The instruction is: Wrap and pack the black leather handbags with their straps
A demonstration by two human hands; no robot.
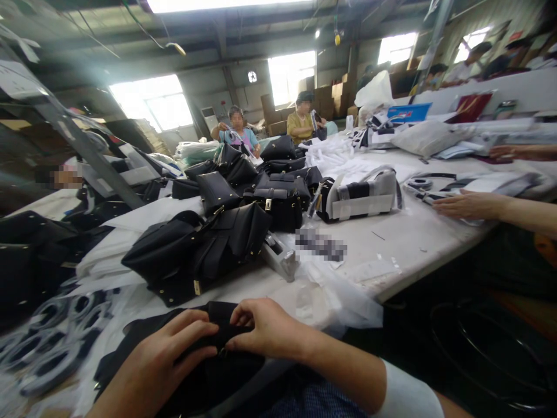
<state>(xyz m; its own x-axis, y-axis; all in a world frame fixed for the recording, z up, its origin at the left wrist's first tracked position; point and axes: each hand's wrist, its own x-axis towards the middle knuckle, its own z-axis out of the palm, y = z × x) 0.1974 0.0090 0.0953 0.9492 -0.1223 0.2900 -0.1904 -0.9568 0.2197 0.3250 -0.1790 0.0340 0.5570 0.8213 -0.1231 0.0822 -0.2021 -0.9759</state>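
A black handbag lies at the table's near edge, right in front of me. My left hand rests on its top with the fingers curled and gripping the black material. My right hand pinches the same bag's upper edge, thumb and fingers pressed together near a small metal fitting. Just behind my hands sits a heap of similar black handbags with gold clasps.
More black bags pile up mid-table, next to a bag wrapped in white paper. Clear plastic bags lie to my right. Another person's hand rests on the table at right. Two seated workers face me at the far end.
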